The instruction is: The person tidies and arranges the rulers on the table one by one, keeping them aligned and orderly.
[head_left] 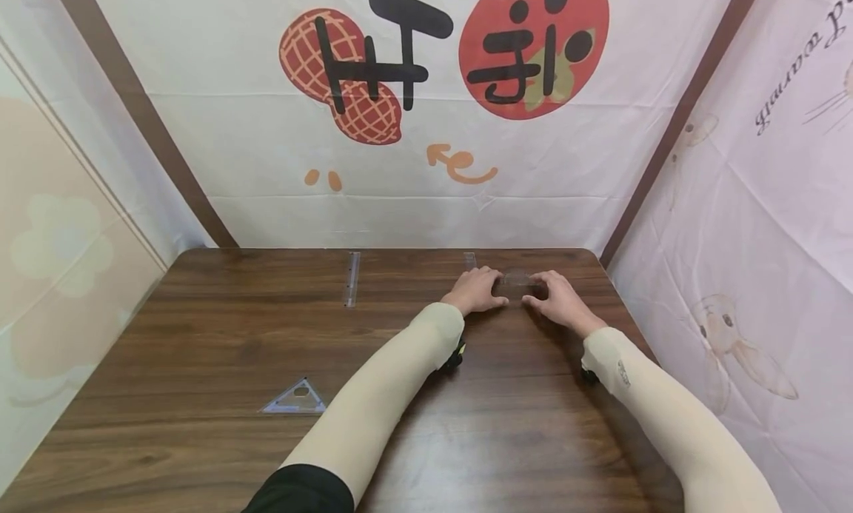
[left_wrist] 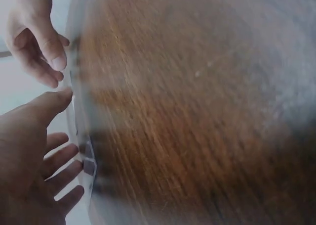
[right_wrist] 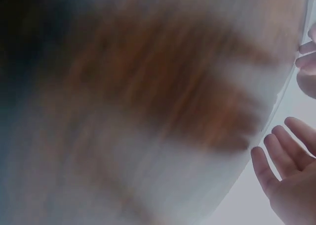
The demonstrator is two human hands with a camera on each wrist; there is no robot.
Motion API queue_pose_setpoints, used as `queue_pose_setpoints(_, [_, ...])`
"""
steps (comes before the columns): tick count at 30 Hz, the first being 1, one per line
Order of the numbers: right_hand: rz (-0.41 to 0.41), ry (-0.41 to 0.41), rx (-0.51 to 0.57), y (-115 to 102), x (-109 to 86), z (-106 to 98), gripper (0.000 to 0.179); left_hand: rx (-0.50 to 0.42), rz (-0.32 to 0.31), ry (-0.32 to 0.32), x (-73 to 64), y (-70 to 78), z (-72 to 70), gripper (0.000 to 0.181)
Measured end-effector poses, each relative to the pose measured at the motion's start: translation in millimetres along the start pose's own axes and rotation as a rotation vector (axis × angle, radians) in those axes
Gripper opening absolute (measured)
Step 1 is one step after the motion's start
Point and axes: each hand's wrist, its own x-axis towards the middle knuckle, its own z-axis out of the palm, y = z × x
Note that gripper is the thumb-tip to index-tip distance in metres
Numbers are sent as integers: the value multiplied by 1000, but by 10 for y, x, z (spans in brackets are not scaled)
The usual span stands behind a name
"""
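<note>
A faint, clear plastic piece shaped like a protractor (head_left: 516,278) lies flat near the table's back edge. On its left side is my left hand (head_left: 476,289), fingers apart and thumb stretched toward the piece. My right hand (head_left: 558,298) faces it from the other side, its fingertips right at the piece's edge. In the right wrist view the fingers (right_wrist: 284,148) are spread and nearly straight. Just behind my left hand, a clear ruler (head_left: 470,260) shows only its far end; the rest is hidden.
Another clear ruler (head_left: 352,280) lies lengthwise farther left on the brown wooden table (head_left: 213,335). Closer to me is a clear triangular set square (head_left: 298,398), its right corner beside my left sleeve. Printed cloth walls (head_left: 413,217) stand behind the table and along both sides.
</note>
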Motion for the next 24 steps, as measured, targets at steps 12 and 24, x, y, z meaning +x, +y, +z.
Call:
queue_pose_setpoints(12, [15,-42,-37,13,117,52,66,44,19,-17,79,-16,81,66])
queue_pose_setpoints(24, [27,-17,-61,25,209,61,65,27,13,-55,31,1,14,65])
